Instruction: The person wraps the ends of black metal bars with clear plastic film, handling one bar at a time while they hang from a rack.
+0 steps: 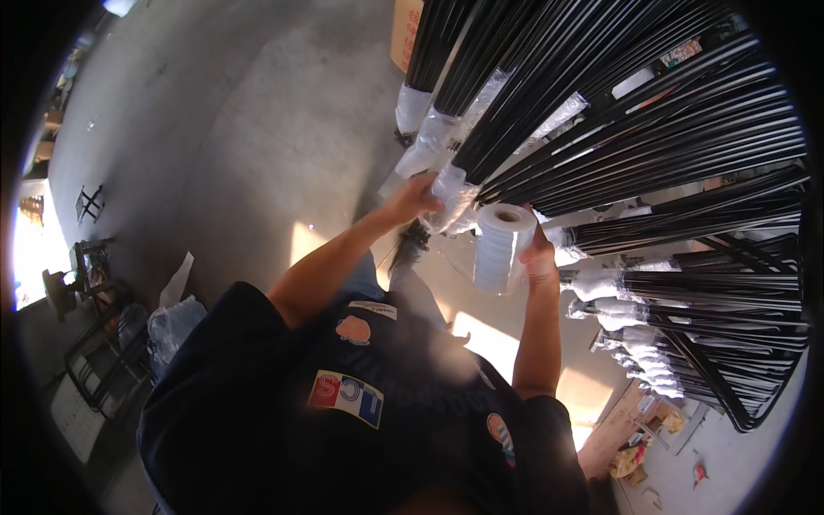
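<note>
My right hand (538, 257) grips a roll of clear stretch film (498, 257), its round end with the core hole facing up. The film roll sits just right of a bundle of black metal tubes (532, 94), whose near end is wrapped in clear film (452, 196). At that wrapped end, my left hand (414, 200) has its fingers curled against the film; whether they pinch a loose edge of it is too small to see. Beside it on the left, more bundled black tubes (442, 51) end in similar film wraps.
Several more wrapped bundles of black tubes (687, 279) fan out on the right. A cardboard box (403, 36) stands behind the bundles. Grey concrete floor (257, 112) extends to the left. Black metal frames and a clear plastic bag (174, 330) are at the lower left.
</note>
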A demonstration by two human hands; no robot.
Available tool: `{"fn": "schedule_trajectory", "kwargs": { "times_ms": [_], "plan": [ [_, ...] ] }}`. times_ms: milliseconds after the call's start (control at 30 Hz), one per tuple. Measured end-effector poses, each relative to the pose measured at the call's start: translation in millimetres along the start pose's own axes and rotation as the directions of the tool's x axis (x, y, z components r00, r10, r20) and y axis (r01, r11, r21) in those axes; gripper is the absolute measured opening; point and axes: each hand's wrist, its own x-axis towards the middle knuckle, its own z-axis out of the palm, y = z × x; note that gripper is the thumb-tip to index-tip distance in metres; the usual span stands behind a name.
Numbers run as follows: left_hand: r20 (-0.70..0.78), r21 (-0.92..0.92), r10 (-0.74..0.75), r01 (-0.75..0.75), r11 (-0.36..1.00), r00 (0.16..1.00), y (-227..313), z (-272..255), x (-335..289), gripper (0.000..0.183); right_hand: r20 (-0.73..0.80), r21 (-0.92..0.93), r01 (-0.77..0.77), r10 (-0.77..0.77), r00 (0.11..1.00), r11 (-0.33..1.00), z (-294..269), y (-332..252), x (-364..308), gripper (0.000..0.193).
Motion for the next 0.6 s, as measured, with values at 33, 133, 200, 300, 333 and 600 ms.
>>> {"fn": "schedule_trajectory", "kwargs": {
  "times_ms": [33, 133, 200, 300, 333, 600],
  "plan": [
    [0.000, 0.025, 0.014, -0.014, 1.000, 1.000, -4.3, -2.4, 3.1, 0.045, -0.003, -0.049, -0.010, 0.010, 1.000, 0.999, -1.2, -1.4, 3.2, 0.098],
    [-0.096, -0.147, -0.010, -0.004, 0.989, 0.995, 17.2, -3.7, 0.2, 0.035, 0.027, -0.094, 0.013, -0.010, 1.000, 0.996, -0.9, 2.3, 15.4, 0.101],
    [-0.088, -0.212, -0.025, 0.006, 0.977, 0.996, 26.1, -17.7, -0.3, 0.034, 0.048, -0.121, 0.016, -0.011, 0.999, 0.993, -7.7, 3.6, 21.6, 0.106],
    [-0.123, -0.066, 0.099, -0.107, 0.992, 0.987, 12.8, -44.0, 4.1, 0.032, 0.071, -0.060, 0.013, -0.009, 0.997, 0.998, -18.6, 10.5, 21.2, 0.106],
    [-0.188, 0.041, 0.079, -0.072, 0.997, 0.979, 13.1, -48.3, 6.0, 0.032, 0.085, -0.010, -0.029, 0.029, 0.996, 1.000, -12.9, 5.4, 19.7, 0.103],
    [-0.101, 0.351, 0.054, -0.015, 0.936, 0.993, 21.9, 10.6, 44.5, 0.035, 0.106, -0.065, 0.029, -0.022, 0.994, 0.997, 12.2, 12.4, 5.1, 0.105]
  ]
}}
